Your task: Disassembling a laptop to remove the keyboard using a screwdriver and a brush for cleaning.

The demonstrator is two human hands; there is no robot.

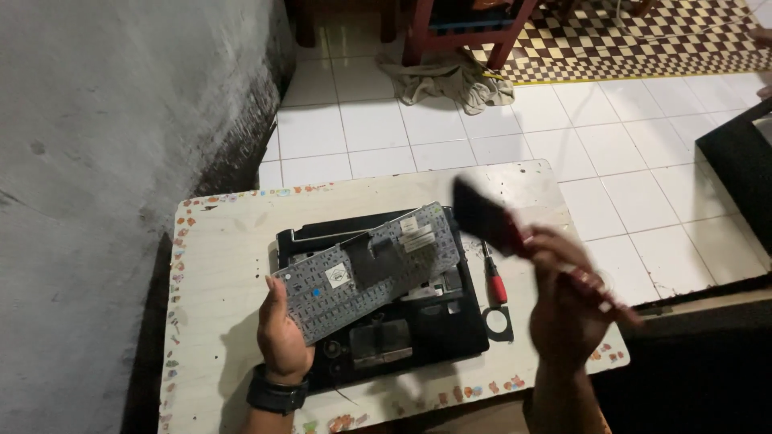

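Mid-frame, left hand (pixel 281 333) fingers grip lifted keyboard (pixel 370 265) over laptop base (pixel 402 337); right hand (pixel 567 309) fingers clasp blurred brush (pixel 486 217), apparently mid-dusting

The head view is dim overall, with the brightest light falling on the white floor tiles (pixel 482 128) at the top, so the source seems to lie beyond the bench (pixel 225 265); the right hand (pixel 567 301) and the dark object (pixel 482 215) it holds are smeared by strong motion blur; the left hand (pixel 281 333) is sharper and casts a soft shadow on the bench; the lower right corner sinks into near black; the grey wall (pixel 121 161) looks flat and grainy.
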